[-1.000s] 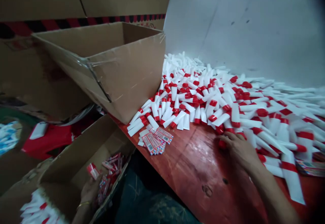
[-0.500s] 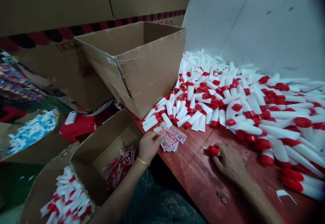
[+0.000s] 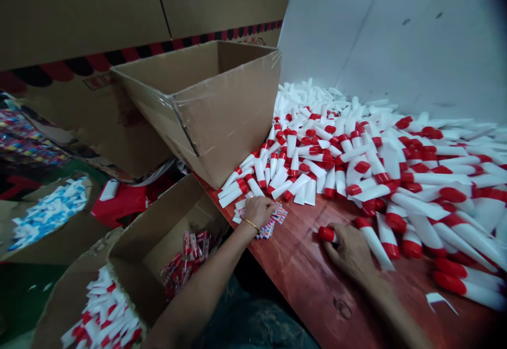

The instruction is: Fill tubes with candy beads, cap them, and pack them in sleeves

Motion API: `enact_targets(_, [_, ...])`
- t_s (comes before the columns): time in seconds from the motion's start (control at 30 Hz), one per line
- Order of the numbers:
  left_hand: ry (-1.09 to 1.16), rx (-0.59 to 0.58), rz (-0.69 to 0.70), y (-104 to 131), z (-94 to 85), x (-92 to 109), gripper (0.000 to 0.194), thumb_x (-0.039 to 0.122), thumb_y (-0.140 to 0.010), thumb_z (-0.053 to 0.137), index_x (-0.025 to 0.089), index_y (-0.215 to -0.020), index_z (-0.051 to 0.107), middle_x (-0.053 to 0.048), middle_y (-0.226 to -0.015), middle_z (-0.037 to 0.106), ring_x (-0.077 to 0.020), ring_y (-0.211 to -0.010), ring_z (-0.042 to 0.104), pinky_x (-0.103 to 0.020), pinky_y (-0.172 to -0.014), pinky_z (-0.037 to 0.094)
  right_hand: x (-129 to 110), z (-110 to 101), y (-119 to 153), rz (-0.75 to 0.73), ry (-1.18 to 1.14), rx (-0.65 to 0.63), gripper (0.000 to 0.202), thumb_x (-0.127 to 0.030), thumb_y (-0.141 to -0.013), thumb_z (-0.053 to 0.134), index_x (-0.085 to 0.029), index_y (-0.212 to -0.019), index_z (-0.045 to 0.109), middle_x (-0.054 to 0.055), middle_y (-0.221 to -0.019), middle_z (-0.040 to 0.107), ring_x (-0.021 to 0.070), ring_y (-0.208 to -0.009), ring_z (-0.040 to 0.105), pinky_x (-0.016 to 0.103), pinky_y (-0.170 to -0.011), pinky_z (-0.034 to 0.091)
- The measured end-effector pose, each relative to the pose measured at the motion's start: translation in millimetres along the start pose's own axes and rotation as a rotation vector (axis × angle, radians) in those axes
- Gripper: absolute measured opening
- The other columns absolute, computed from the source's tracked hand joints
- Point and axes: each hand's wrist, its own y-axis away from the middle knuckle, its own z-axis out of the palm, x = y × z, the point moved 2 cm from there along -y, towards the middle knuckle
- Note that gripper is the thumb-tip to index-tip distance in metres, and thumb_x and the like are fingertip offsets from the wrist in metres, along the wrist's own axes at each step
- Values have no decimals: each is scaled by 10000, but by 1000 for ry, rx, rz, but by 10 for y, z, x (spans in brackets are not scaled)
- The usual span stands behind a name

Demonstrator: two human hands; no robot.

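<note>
My left hand (image 3: 258, 214), with a gold bracelet at the wrist, is over a small stack of printed cards (image 3: 268, 229) near the table edge. Its fingers are pinched together on a card at the top and cover part of the stack. My right hand (image 3: 350, 251) rests on the red table, wrapped round a white tube with a red cap (image 3: 327, 234). Only the cap and a little of the tube's body show past the fingers. Just beyond that hand lies another white tube (image 3: 375, 245) from the big pile.
A large pile of red-capped white tubes (image 3: 309, 151) covers the table's back and right. A tall cardboard box (image 3: 232, 119) stands at its left. Below the edge, an open carton (image 3: 174, 243) holds red packets; another holds red-and-white pieces (image 3: 101, 312). Blue-and-white pieces (image 3: 49, 211) fill a box farther left.
My left hand has moved right, from the table edge onto the printed cards. Several tubes have slid from the pile towards my right hand, which keeps its tube in nearly the same spot.
</note>
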Motion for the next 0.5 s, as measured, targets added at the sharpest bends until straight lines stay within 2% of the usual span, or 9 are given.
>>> enact_targets(0.07, [17, 2, 35, 32, -25, -4, 269, 359, -822, 477, 209, -771, 694, -43, -839, 695, -171, -771, 586, -272, -691, 336, -23, -49, -22, 57, -121, 7, 247, -410, -774, 500, -179, -728, 572, 31, -619, 576, 205, -609, 530, 324, -599, 384])
enact_targets(0.13, [41, 26, 71, 77, -63, 18, 267, 358, -827, 471, 208, -774, 685, -35, -826, 692, -168, -769, 585, -269, -705, 337, -101, -116, -94, 195, -286, 2, 303, -462, -774, 516, -185, -658, 557, 9, -573, 561, 173, -547, 517, 289, -541, 385])
enact_targets(0.2, [90, 70, 119, 133, -118, 74, 256, 356, -826, 476, 202, -758, 669, -29, -806, 688, -167, -768, 582, -271, -728, 336, -253, -172, -231, 351, -468, -8, 317, -478, -754, 551, -175, -669, 579, 7, -596, 585, 160, -547, 528, 268, -518, 397])
enact_targets(0.27, [142, 116, 176, 193, -183, 160, 237, 354, -819, 493, 201, -743, 657, -24, -793, 684, -166, -768, 579, -277, -760, 331, -462, -191, -422, 445, -676, -25, 313, -468, -709, 609, -158, -754, 626, 25, -690, 636, 174, -627, 566, 275, -577, 436])
enact_targets(0.33, [160, 140, 224, 255, -240, 252, 229, 350, -821, 496, 204, -741, 653, -25, -791, 681, -167, -774, 574, -286, -786, 325, -670, -155, -620, 497, -955, -75, 334, -448, -671, 651, -142, -803, 650, 44, -746, 658, 180, -670, 579, 287, -624, 454])
enact_targets(0.4, [145, 163, 254, 317, -282, 322, 230, 344, -832, 482, 206, -761, 651, -31, -808, 676, -170, -793, 569, -295, -802, 320, -816, -87, -761, 536, -1179, -115, 337, -432, -637, 684, -126, -774, 653, 50, -726, 656, 169, -644, 572, 284, -615, 457])
enact_targets(0.5, [112, 249, 182, 418, -310, 320, 259, 352, -852, 444, 194, -807, 643, -48, -820, 664, -179, -801, 560, -300, -774, 330, -878, 20, -810, 576, -1300, -107, 337, -424, -629, 692, -115, -749, 634, 43, -672, 637, 148, -584, 550, 273, -569, 449])
